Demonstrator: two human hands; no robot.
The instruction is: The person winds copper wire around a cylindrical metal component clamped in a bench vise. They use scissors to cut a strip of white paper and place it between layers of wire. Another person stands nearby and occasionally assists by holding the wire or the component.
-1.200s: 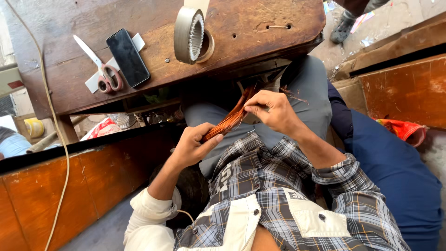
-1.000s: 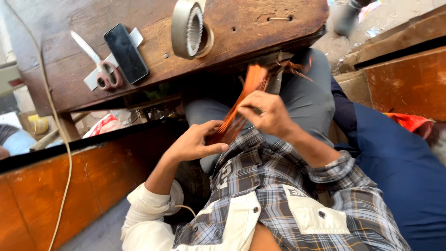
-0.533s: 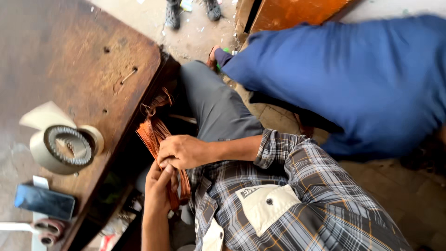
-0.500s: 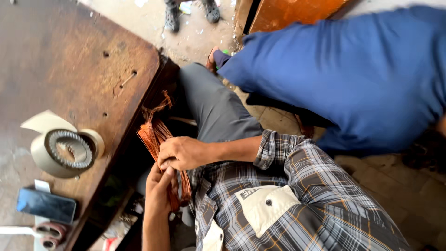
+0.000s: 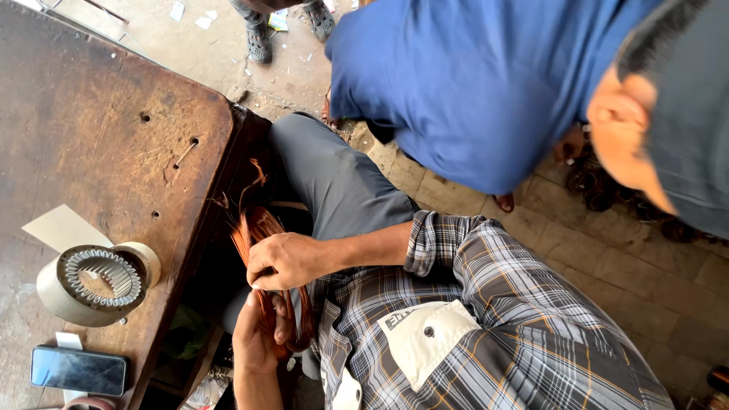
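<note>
Holding the copper wire coil (image 5: 262,250) between both hands, I see its long axis run from my lap toward the surface (image 5: 99,152) edge; right hand (image 5: 285,260) clamps mid-bundle, left hand (image 5: 258,338) grips the near end below.

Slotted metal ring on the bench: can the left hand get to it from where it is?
Probably yes. The slotted metal ring sits near the wooden bench's edge, with nothing between it and the left hand. But that hand and the right hand both grip the copper wire coil, so it must let go first.
</note>
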